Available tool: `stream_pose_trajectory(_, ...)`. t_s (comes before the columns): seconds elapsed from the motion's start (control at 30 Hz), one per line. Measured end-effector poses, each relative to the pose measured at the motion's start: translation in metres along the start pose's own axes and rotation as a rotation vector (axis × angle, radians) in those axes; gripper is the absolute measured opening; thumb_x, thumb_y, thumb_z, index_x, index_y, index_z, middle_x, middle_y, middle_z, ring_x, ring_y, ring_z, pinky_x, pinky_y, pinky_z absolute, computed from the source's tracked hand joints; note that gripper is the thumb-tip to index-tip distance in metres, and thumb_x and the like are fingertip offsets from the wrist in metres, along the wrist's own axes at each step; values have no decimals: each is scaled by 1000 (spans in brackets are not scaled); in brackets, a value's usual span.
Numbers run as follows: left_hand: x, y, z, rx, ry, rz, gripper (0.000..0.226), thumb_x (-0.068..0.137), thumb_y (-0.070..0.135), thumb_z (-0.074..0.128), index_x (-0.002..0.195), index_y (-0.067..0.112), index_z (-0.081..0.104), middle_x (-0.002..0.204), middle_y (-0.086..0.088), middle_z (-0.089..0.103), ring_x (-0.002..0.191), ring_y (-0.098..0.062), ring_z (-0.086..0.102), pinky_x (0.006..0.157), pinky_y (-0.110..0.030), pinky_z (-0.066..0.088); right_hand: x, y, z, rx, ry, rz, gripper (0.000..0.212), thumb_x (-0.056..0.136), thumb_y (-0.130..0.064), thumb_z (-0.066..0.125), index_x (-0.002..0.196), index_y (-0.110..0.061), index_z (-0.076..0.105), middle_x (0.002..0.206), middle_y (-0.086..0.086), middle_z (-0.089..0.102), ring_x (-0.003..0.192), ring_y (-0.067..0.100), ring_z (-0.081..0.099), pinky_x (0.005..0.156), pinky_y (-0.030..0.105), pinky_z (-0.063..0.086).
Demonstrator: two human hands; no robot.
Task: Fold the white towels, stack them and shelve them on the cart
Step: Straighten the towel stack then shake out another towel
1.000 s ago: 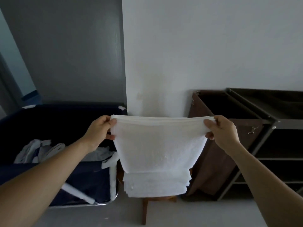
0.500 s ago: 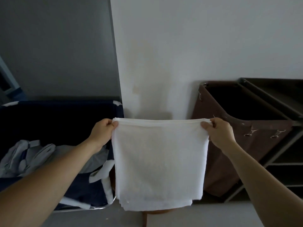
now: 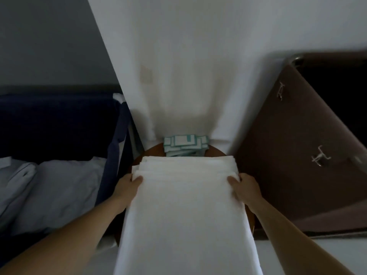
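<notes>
The left hand (image 3: 128,188) and right hand (image 3: 245,187) each clasp a side edge of the white towel (image 3: 186,219), thumbs pressed on top. Just beyond their grip lies the folded stack (image 3: 186,163).

Teal-edged cloths (image 3: 185,144) lie on round table (image 3: 155,152).

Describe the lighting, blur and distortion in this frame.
Head view: dim, flat room light, no glare; the white towel is the brightest area, its texture washed out. Head view: motion blur smears the right hand and the clips on the brown bag. Head view: wide-angle lens slants the wall edge.
</notes>
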State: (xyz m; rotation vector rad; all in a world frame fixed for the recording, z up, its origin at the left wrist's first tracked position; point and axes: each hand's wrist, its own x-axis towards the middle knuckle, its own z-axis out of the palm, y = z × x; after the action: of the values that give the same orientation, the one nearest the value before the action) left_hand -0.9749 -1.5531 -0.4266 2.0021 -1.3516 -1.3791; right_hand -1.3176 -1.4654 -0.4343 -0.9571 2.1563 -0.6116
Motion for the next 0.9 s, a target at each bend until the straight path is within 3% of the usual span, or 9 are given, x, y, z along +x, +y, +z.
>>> stream_pose_trajectory(0.07, 7, -1, 2, 10, 3, 18, 27, 103, 28, 49, 120, 9, 56, 105, -7, 63, 92, -22, 60, 72, -32, 47, 7, -3, -3, -27, -11, 13, 32, 94, -36, 61, 100, -5, 65, 92, 9, 66, 85, 28, 64, 82, 49, 55)
stream_pose_trajectory(0.2, 14, 28, 1, 8, 107, 186, 19, 103, 30, 47, 105, 13, 56, 97, -5, 61, 89, -22, 58, 69, -29, 44, 23, -26, -27, 14, 83, -54, 24, 93, -31, 64, 91, -8, 66, 85, 6, 66, 80, 27, 63, 78, 47, 54)
stream_pose_trajectory(0.3, 37, 44, 0, 17, 150, 215, 19, 103, 31, 48, 108, 14, 54, 100, -9, 61, 89, -24, 57, 74, -35, 46, 39, -44, -35, 26, 169, -69, 25, 92, -32, 63, 95, -8, 67, 89, 8, 68, 85, 30, 64, 79, 47, 54)
stream_pose_trajectory(0.4, 58, 37, 8, 129, 80, 112, 32, 102, 26, 50, 127, 6, 52, 119, -14, 60, 96, -25, 55, 81, -36, 44, 55, -40, -22, -36, 111, 6, 32, 92, -33, 64, 113, -9, 67, 107, 11, 69, 98, 31, 65, 86, 45, 53)
stream_pose_trajectory(0.5, 53, 25, 16, 83, 66, 60, 49, 99, 21, 56, 143, 5, 41, 133, -14, 54, 105, -23, 52, 86, -34, 42, 51, -24, -10, -54, 77, 99, 52, 89, -40, 67, 131, -11, 55, 123, 9, 63, 110, 30, 62, 93, 46, 51)
stream_pose_trajectory(0.57, 42, 16, 14, 46, 98, 93, 64, 95, 24, 63, 150, 9, 33, 141, -13, 49, 119, -27, 52, 96, -38, 44, 37, -15, -9, -49, 143, 88, 63, 84, -46, 70, 135, -14, 50, 130, 9, 56, 113, 31, 60, 96, 49, 49)
stream_pose_trajectory(0.67, 12, -1, 7, 116, 122, 98, 82, 90, 34, 68, 155, 13, 22, 150, -14, 39, 133, -32, 44, 110, -49, 40, 4, -6, -9, -61, 168, 42, 64, 83, -49, 71, 134, -16, 50, 131, 8, 50, 109, 30, 60, 96, 49, 49)
stream_pose_trajectory(0.9, -84, -68, 8, 177, 64, 56, 68, 90, 45, 64, 142, 7, 42, 138, -12, 52, 117, -30, 56, 100, -44, 49, -95, 30, 3, -116, 90, 139, 69, 79, -56, 70, 131, -14, 52, 122, 8, 60, 109, 33, 60, 92, 49, 51)
